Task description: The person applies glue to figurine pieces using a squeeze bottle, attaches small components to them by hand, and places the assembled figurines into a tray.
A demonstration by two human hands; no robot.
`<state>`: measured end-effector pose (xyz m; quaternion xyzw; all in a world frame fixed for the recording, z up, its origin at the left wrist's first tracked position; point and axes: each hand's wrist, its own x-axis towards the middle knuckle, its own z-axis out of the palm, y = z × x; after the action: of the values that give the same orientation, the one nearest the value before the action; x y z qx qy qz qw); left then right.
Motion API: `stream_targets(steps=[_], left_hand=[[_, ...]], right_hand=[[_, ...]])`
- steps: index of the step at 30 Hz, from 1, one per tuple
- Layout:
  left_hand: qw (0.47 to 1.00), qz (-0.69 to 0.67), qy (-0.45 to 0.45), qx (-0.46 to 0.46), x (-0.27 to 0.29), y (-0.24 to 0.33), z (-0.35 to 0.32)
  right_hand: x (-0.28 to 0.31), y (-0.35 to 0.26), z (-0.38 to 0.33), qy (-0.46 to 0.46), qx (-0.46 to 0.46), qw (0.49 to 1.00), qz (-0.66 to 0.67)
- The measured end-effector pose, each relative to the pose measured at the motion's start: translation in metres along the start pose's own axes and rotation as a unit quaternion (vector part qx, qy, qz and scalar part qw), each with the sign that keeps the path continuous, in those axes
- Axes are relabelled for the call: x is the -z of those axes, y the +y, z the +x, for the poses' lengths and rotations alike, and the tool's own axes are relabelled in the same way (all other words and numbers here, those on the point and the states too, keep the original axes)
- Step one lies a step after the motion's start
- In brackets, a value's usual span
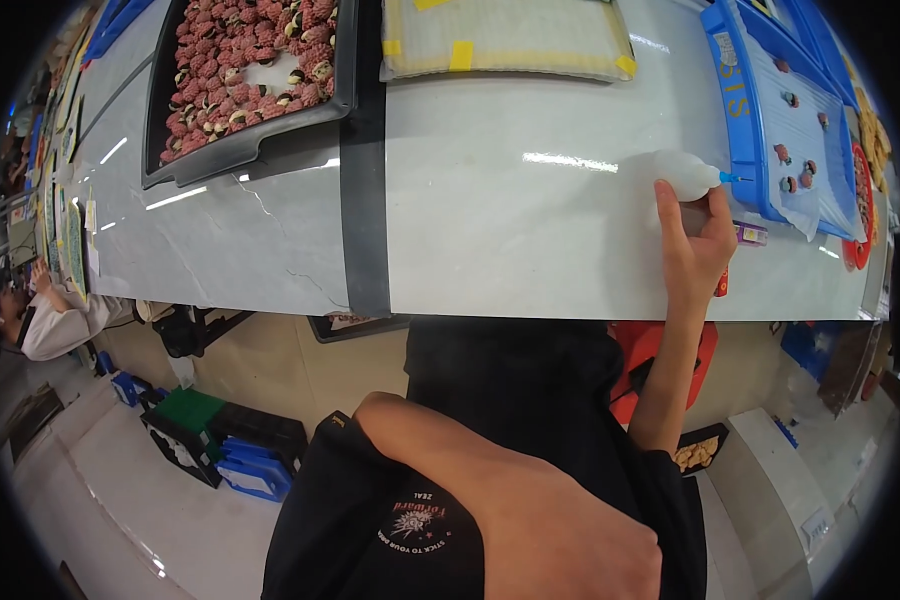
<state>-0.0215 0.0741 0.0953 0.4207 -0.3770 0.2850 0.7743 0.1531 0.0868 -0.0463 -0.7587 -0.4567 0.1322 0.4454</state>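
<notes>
My right hand (697, 235) reaches over the table's right side. Its fingers are closed round a white squeeze bottle (675, 172), which lies tilted with its thin blue needle tip pointing right. That tip is beside the wall of a blue tray (738, 120), lined with a white sheet and holding several small pink-and-dark pieces (790, 184). Bent across my body, my left forearm ends in my left hand (600, 545) low in the picture, close to my chest. Only the back of that hand shows; its fingers are hidden.
A black tray (250, 150) of knobbly pink pieces stands at the far left. Beyond the table's middle lies a pale taped board (510, 45). Near my right wrist is a small purple item (751, 234). A red stool (660, 370) and stacked crates (220, 440) stand below; another person (55, 320) sits left.
</notes>
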Motion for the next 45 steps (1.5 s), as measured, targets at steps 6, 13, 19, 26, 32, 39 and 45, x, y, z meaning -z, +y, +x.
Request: stream_targets(steps=[6, 13, 19, 26, 32, 39, 45], left_hand=[[0.982, 0.158, 0.019, 0.102, 0.035, 0.04, -0.03], [0.308, 0.816, 0.369, 0.322, 0.123, 0.168, -0.116], [0.354, 0.695, 0.337, 0.527, 0.171, 0.208, -0.119], [0.353, 0.69, 0.277, 0.568, 0.186, 0.216, -0.122], [0.392, 0.659, 0.338, 0.545, 0.184, 0.22, -0.134], [0.576, 0.483, 0.576, 0.321, 0.175, 0.202, -0.105], [0.718, 0.364, 0.546, 0.232, 0.217, 0.185, -0.071]], right_hand=[[0.003, -0.004, 0.0, -0.004, 0.0, 1.0, 0.019], [0.009, -0.008, 0.001, 0.005, 0.005, 0.999, 0.033], [0.008, -0.007, 0.004, 0.023, 0.038, 0.998, 0.055], [0.01, -0.009, 0.005, 0.022, 0.045, 0.997, 0.05], [0.012, -0.008, 0.005, 0.019, 0.059, 0.997, 0.053], [0.013, -0.008, 0.005, 0.019, 0.052, 0.997, 0.058], [0.016, -0.008, 0.005, 0.026, 0.029, 0.995, 0.091]])
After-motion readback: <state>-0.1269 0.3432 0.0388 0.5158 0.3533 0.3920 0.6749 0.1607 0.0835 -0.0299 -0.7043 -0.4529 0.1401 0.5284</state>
